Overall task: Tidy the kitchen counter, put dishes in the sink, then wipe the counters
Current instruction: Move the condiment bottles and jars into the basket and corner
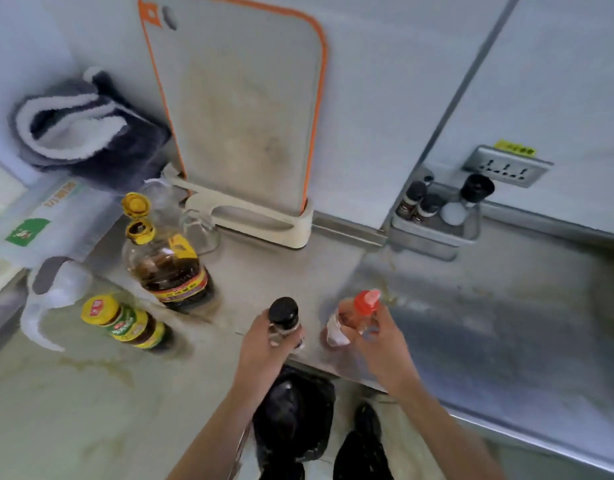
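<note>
Two hands are tidying: left hand (260,344) grips a small black-capped glass bottle (284,320), right hand (371,336) grips a red-capped clear bottle (362,311), at the steel counter (281,271) edge. Next, probably the spice tray (433,233).

A grey wall socket (508,167) sits just beneath a small yellow label (515,148).

Two bare forearms show from the bottom edge of the frame, ending in the left hand (264,344) and the right hand (376,341). At lower centre are a black trouser leg (361,459) and a rounded black shoe (367,419).
</note>
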